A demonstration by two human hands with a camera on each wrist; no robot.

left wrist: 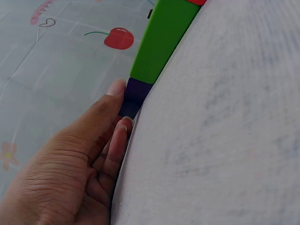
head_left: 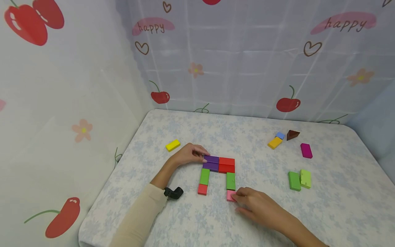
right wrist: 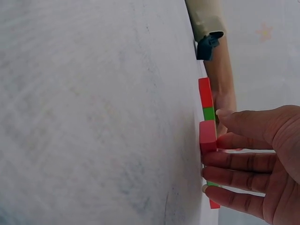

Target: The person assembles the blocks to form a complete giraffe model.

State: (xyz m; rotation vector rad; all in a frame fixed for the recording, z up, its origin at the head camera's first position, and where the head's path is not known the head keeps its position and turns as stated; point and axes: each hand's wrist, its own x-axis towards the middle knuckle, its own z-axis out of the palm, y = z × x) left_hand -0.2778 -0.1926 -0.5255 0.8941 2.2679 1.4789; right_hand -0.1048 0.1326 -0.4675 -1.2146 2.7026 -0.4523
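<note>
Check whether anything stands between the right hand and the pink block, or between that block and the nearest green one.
Nothing visible does: the right hand touches the pink block, and the green block lies just beyond.

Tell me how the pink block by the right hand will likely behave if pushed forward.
The pink block looks stiff, with flat faces and crisp edges, so it probably won't flex. Resting on a flat side on the tablecloth, it seems apt to slide rather than roll. It may soon nudge the green block just ahead of it.
</note>
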